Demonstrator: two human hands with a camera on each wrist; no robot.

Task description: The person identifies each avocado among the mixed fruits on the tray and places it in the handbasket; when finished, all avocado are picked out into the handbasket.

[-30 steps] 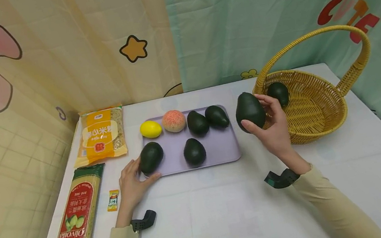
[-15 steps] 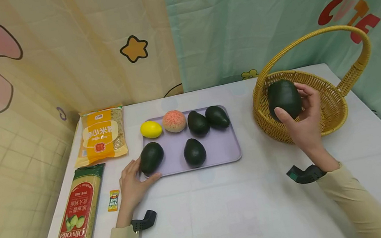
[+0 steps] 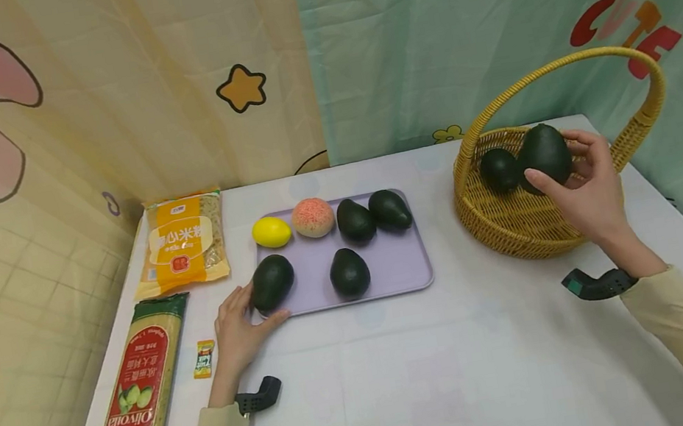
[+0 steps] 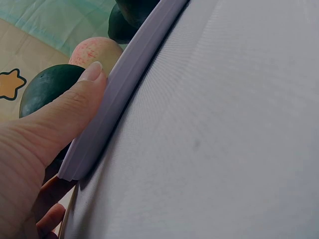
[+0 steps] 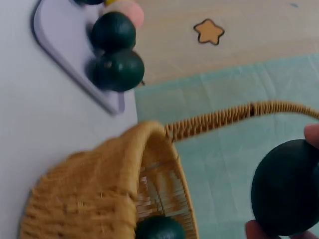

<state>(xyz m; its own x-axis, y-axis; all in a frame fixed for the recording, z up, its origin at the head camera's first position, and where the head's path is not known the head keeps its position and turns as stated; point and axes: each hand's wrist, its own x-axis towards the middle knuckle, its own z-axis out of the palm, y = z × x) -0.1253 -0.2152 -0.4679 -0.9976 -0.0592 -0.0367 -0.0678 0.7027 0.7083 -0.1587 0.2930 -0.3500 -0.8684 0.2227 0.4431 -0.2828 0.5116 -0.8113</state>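
My right hand holds a dark green avocado over the wicker basket, between the thumb and the fingers. Another avocado lies inside the basket on its left side. My left hand grips the front left corner of the lilac tray; in the left wrist view its thumb lies along the rim. Beside these fingers an avocado sits on the tray. The tray also bears several more avocados, a yellow lemon and a speckled peach.
On the left of the white table lie a yellow bag of grain, a long pack of pasta and a small sachet. The basket's tall handle arches above its bowl. A patterned curtain hangs behind.
My right hand has carried the avocado rightward, from beside the basket's left rim to above its bowl. The avocado inside shows again, after being hidden half a second ago. My left hand stays put.
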